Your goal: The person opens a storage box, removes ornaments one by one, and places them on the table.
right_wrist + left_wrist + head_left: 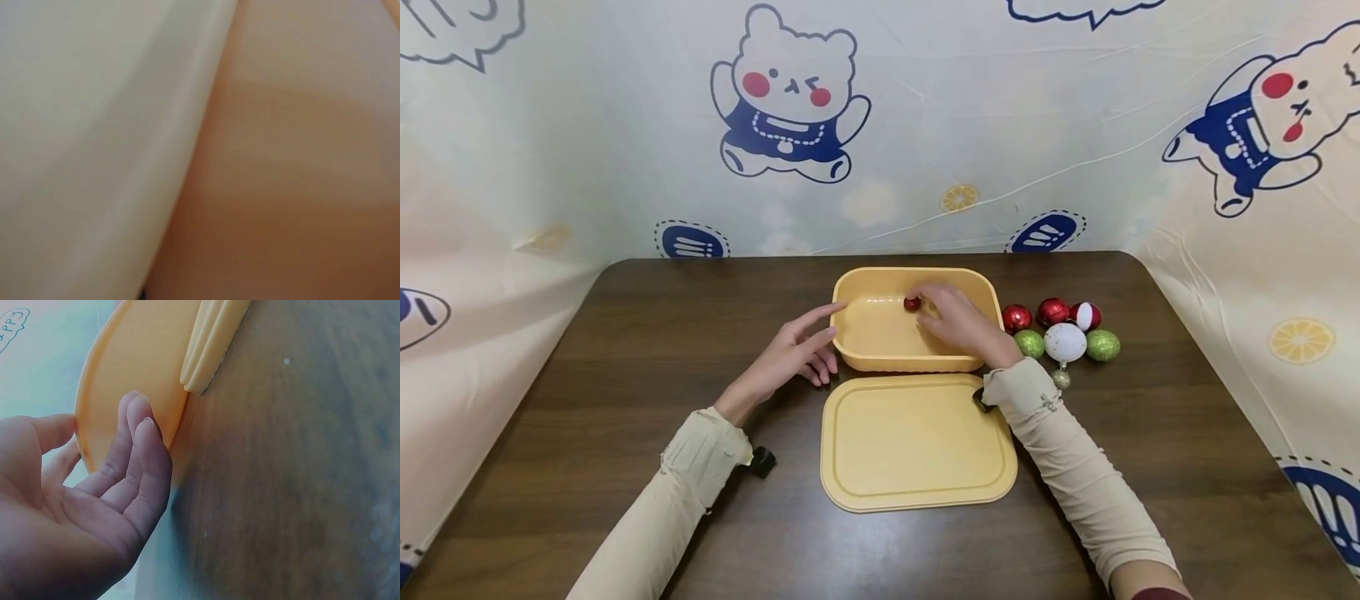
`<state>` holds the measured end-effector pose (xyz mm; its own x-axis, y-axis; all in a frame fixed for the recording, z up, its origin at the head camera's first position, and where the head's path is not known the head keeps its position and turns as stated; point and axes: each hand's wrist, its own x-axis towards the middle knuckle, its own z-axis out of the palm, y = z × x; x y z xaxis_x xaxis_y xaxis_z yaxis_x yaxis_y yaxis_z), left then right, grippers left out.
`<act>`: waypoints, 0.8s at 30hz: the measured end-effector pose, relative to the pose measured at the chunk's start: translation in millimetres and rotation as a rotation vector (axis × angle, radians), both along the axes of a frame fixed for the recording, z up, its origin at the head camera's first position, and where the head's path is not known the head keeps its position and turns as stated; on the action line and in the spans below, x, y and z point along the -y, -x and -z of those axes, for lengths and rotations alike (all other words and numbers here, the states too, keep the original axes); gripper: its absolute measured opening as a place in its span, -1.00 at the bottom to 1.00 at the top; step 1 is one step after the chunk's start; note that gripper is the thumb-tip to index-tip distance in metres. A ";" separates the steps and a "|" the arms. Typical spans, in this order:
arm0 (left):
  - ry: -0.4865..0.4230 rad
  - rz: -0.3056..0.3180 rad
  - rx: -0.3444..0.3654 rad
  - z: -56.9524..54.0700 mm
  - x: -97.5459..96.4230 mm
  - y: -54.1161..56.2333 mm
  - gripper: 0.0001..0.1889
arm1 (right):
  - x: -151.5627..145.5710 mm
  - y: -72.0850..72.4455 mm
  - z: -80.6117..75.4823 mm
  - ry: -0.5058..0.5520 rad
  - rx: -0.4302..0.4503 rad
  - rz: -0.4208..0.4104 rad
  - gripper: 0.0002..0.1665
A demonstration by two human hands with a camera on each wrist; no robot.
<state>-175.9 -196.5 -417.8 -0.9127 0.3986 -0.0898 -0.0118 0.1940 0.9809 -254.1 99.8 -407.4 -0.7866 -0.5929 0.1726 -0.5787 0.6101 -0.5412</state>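
Observation:
A yellow plastic box (887,364) stands on the table, its top uncovered. Inside it, my right hand (958,317) reaches over the right wall with bent fingers and pinches a small shiny red ball (912,304) at the fingertips. My left hand (793,350) touches the box's left rim, its fingers loosely bent and holding nothing. In the left wrist view the thumb of that left hand (94,500) meets the box's rim (80,406). The right wrist view is filled by a blurred pale sleeve (94,137) and an orange-brown surface; the right hand is hidden there.
A flat yellow lid (917,442) lies in front of the box. Right of the box sit red balls (1052,312), green glitter balls (1102,345), a white speckled ball (1065,342) and a small gold-green ball (1061,378). A printed cloth (917,150) hangs behind the dark wooden table (700,333).

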 end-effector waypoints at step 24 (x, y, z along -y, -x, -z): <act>0.000 -0.006 0.017 1.0 -1.3 0.2 -0.47 | 0.6 -2.4 0.3 -0.034 0.055 -0.039 -0.75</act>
<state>-176.1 -195.2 -418.8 -0.9137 0.3926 -0.1052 -0.0294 0.1943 0.9805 -251.7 99.2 -407.7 -0.7707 -0.6279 0.1086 -0.5719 0.6065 -0.5523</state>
